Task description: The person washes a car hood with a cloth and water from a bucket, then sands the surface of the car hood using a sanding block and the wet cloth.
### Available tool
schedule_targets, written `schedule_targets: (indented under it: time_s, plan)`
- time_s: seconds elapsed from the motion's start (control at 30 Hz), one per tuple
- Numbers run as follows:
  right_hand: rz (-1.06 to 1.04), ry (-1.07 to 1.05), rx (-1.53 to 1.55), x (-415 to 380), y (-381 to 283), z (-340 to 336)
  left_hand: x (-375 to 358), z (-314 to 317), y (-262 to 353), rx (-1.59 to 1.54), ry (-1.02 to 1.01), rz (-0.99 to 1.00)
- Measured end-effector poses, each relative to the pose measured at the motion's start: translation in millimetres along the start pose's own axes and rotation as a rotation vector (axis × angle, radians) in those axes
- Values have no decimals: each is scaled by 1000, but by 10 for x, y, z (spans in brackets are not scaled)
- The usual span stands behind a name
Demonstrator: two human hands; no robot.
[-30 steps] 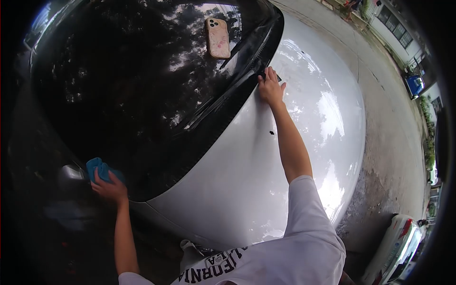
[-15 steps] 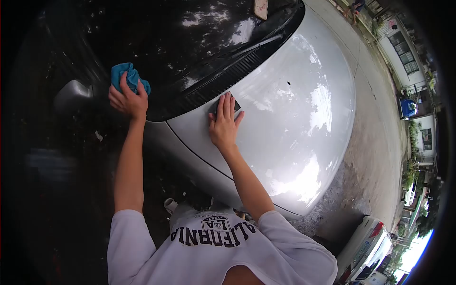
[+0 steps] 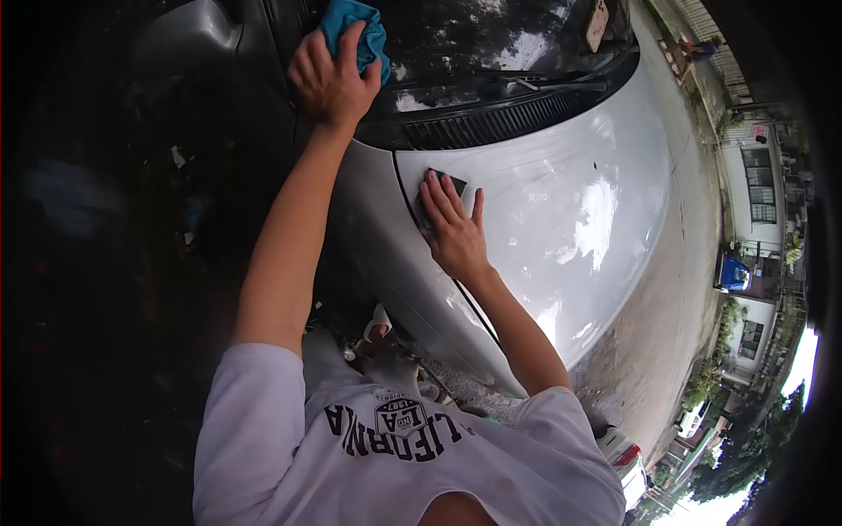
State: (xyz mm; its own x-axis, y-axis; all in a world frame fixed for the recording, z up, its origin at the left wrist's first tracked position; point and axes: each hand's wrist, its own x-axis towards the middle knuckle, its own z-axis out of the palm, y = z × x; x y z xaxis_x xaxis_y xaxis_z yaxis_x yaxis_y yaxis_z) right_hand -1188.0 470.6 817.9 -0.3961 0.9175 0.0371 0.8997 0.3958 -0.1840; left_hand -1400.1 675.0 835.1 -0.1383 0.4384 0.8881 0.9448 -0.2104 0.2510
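Observation:
In the head view, a crumpled teal cloth [image 3: 358,35] is bunched under my left hand [image 3: 333,83], whose fingers are closed on it at the lower corner of the windshield, by the pillar. My right hand [image 3: 454,223] lies over a dark square pad [image 3: 453,184] on the silver hood [image 3: 544,202], close to the seam with the fender. Its fingers are stretched fairly flat, pressing the pad on the paint. The palm and fingers hide much of the pad, so its exact kind does not show.
A wiper [image 3: 544,83] and the black vent grille [image 3: 500,118] run along the windshield base. A light rectangular object [image 3: 597,24] rests on the glass. The side mirror [image 3: 197,35] juts out at upper left. A white car [image 3: 627,460] stands behind, and a person [image 3: 702,48] is far off.
My left hand has moved the cloth along the windshield edge. The right hand has slid the pad toward the fender seam. The camera view has shifted too.

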Motion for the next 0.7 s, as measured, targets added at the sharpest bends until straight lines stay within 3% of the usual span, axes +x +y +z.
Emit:
schedule_targets:
  time_s: [0.13, 0.27, 0.33, 0.47, 0.53, 0.63, 0.7]
  plan:
    - [97, -209, -28, -949, 233, 161, 58, 53, 14, 8, 28, -26]
    - [-64, 68, -20, 325, -130, 46, -32, -52, 54, 24, 3, -22]
    - [-70, 42, -16, 291, -135, -41, 75, -179, 123, 35, -132, -56]
    - [11, -127, -42, -640, 127, 124, 98, -167, 126, 0, -105, -58]
    - [18, -133, -50, -647, 165, 162, 98, -190, 124, -41, -113, -60]
    - [-71, 42, -34, 239, -167, 55, 100, -215, 160, -5, -111, -66]
    - [-107, 0, 10, 272, -80, 65, 86, -170, 134, 22, -116, -61]
